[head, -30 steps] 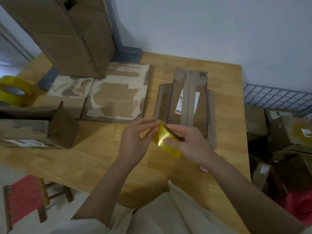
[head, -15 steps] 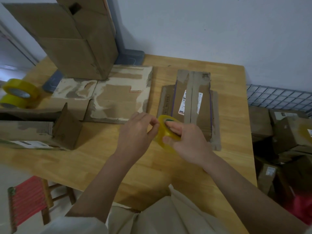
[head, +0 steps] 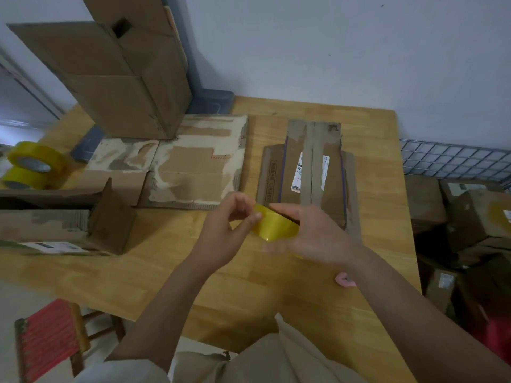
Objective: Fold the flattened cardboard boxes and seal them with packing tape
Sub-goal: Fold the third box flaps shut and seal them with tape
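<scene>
Both hands hold one yellow tape roll above the wooden worktop, just before a flattened cardboard box: the right hand grips the roll, while the left hand pinches its near edge — probably the tape end, though motion blur hides it. The roll is glossy and translucent — the cardboard matte, scuffed, bearing torn labels.

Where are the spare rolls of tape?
In the head view, two spare yellow tape rolls sit stacked at the table's far left edge, left of the torn flattened cardboard.
</scene>
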